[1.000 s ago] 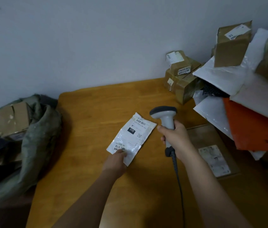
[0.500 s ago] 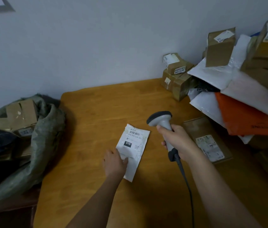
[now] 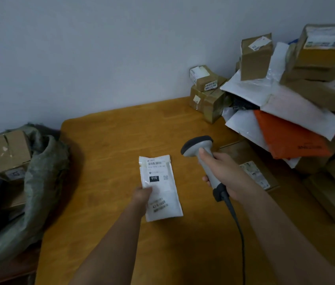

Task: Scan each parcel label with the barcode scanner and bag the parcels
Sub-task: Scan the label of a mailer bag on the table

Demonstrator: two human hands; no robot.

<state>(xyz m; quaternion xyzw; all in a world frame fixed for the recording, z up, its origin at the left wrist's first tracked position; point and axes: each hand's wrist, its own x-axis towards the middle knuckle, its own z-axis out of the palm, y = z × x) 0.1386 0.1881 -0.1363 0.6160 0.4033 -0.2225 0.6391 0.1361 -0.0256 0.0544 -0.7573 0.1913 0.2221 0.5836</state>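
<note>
My left hand (image 3: 142, 197) grips a small white parcel (image 3: 159, 186) by its left edge, label side up, over the wooden table (image 3: 111, 140). The label shows a barcode near the top and a black "010" box. My right hand (image 3: 223, 175) holds the grey barcode scanner (image 3: 201, 153) by its handle, its head just right of the parcel's top and turned toward it. The scanner's cable (image 3: 237, 229) trails down toward me. A green sack (image 3: 41, 177) with cardboard boxes in it sits at the table's left edge.
A pile of parcels fills the right side: brown boxes (image 3: 209, 93) against the wall, white mailers (image 3: 250, 87), an orange mailer (image 3: 287, 136), and a flat labelled box (image 3: 253, 169) under my right wrist. The wall runs close behind the table.
My left hand has turned the white parcel from slanted to nearly upright in view and lifted it a little nearer me. The scanner stays beside the parcel's top right.
</note>
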